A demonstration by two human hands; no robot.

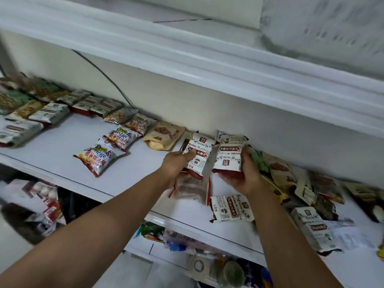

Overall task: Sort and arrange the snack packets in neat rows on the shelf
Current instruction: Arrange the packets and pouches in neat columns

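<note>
Above the middle of the white shelf (62, 146), my left hand (176, 163) grips a white-and-red snack packet (200, 150), thumb on its face. Beside it my right hand (247, 171) holds a second white-and-red packet (228, 154) by its right edge and bottom. A clear reddish packet (193, 190) lies under my left hand. Another white-and-red packet (230, 207) lies near the shelf's front edge. Colourful chip packets (99, 157) lie in a diagonal row to the left, with a tan pouch (164, 135) behind them.
Rows of white-and-red and green packets (49, 113) fill the shelf's far left. A loose heap of mixed packets (301, 183) lies to the right, one white packet (313, 229) near the front. An upper shelf (187, 59) overhangs. Goods crowd the lower shelf (187, 256).
</note>
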